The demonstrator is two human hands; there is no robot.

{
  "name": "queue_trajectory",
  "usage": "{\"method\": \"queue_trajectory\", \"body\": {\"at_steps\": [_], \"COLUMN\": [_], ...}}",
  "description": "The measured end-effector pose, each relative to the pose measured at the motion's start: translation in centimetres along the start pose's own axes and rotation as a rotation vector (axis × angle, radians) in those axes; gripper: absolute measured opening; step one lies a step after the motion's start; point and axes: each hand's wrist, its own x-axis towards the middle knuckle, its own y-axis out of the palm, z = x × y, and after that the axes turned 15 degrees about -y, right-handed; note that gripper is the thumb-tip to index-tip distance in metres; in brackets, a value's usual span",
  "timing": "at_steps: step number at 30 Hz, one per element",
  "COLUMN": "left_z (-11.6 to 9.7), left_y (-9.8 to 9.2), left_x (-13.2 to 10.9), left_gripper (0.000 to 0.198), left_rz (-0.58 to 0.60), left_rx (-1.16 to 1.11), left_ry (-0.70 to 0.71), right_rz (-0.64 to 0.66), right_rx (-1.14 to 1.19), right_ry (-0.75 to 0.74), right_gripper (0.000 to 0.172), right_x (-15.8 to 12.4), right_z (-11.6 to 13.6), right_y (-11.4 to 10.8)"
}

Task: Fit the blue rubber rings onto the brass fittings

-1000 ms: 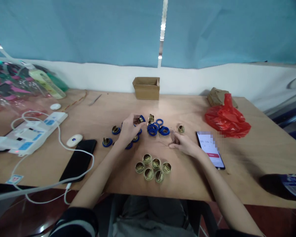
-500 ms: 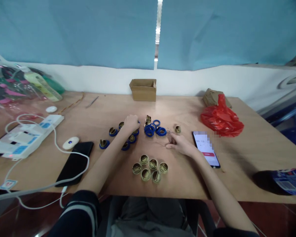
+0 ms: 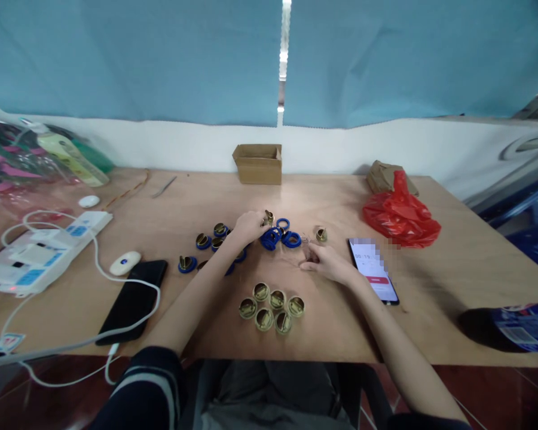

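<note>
My left hand [image 3: 250, 227] reaches to the left edge of a loose pile, its fingertips by a brass-coloured round metal piece [image 3: 269, 216]; its fingers are mostly hidden. Beside it in the pile lie several blue rings [image 3: 292, 240]. My right hand [image 3: 326, 261] rests low over the table with fingers pinched on a small clear plastic piece [image 3: 305, 240], blurry in outline. Just beyond it sits a single brass piece [image 3: 321, 233]. Several brass pieces set in blue rings [image 3: 202, 240] lie around my left forearm. Nearer me stands a cluster of brass pieces with pale rims [image 3: 264, 319].
A small open cardboard box [image 3: 259, 173] stands at the back. To the right are a lit phone [image 3: 374, 272], a red plastic bag [image 3: 401, 218] and a dark bottle [image 3: 506, 328]. On the left lie a black phone [image 3: 132, 301], cables and a power strip [image 3: 49, 254].
My left hand has moved right, from the brass pieces in blue rings to the loose pile, uncovering some of them. My right hand has hardly moved.
</note>
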Motion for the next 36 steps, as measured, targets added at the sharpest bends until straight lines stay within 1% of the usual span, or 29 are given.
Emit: {"method": "queue_trajectory", "body": {"at_steps": [4,8,11,13,16,19,21,23,24,26,28,32,36], "left_z": [0.4,0.8,1.1,1.2,1.2,1.2,1.3,1.4,1.3,1.2,1.0,0.4,0.1], "left_y": [0.6,1.3,1.5,1.4,1.1,1.2,1.5,1.9,2.1,2.6,3.0,3.5,3.7], "left_x": [0.2,0.1,-0.3,-0.9,-2.2,-4.1,-5.5,-6.6,-7.0,-7.6,-7.9,-8.3,-8.6], "left_gripper": [0.024,0.019,0.02,0.022,0.025,0.034,0.041,0.038,0.033,0.025,0.022,0.021,0.016], "left_rz": [-0.001,-0.053,-0.118,-0.147,-0.133,-0.047,0.183,0.375,0.436,0.514,0.571,0.644,0.704], "left_rx": [-0.055,-0.176,-0.316,-0.433,-0.613,-0.822,-1.248,-1.504,-1.575,-1.637,-1.665,-1.713,-1.778], "left_ry": [-0.003,-0.019,-0.046,-0.053,-0.024,0.028,0.049,0.014,-0.015,-0.067,-0.101,-0.139,-0.168], "right_rz": [-0.008,-0.003,-0.01,-0.039,-0.083,-0.09,-0.086,-0.079,-0.072,-0.047,-0.016,0.019,0.034], "right_rx": [0.019,0.034,0.029,0.02,0.01,0.012,0.026,0.054,0.072,0.103,0.116,0.087,0.069], "right_ry": [-0.011,-0.05,-0.064,-0.064,-0.07,-0.067,-0.064,-0.059,-0.058,-0.07,-0.102,-0.17,-0.217], "right_gripper": [0.027,0.024,0.025,0.027,0.027,0.023,0.021,0.015,0.013,0.009,0.006,0.016,0.02], "right_x": [-0.1,-0.1,0.0,0.2,0.4,0.4,0.4,0.3,0.2,0.0,-0.1,-0.2,0.0], "right_z": [0.0,0.2,0.3,0.5,0.7,0.9,1.0,1.0,1.0,0.9,0.9,0.9,1.0], "right_y": [0.0,-0.1,0.0,0.1,0.3,0.4,0.3,0.2,0.0,-0.2,-0.4,-0.6,-0.4]}}
